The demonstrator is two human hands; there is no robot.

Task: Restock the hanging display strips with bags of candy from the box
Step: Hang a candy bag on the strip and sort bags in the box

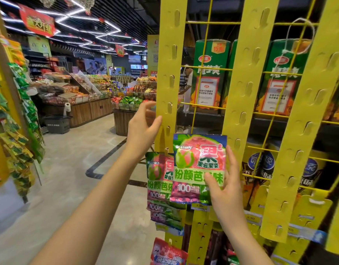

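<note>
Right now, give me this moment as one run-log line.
step: hanging bag | right hand: holds candy bag | left hand: steadies yellow strip | below: hung bags | status: bag not yet hooked

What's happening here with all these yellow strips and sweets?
A person is restocking a shop display. The right hand holds a pink and green candy bag up against a yellow hanging strip, while the left hand steadies that strip. Matching hung bags sit just below; the hooks above are bare.
</note>
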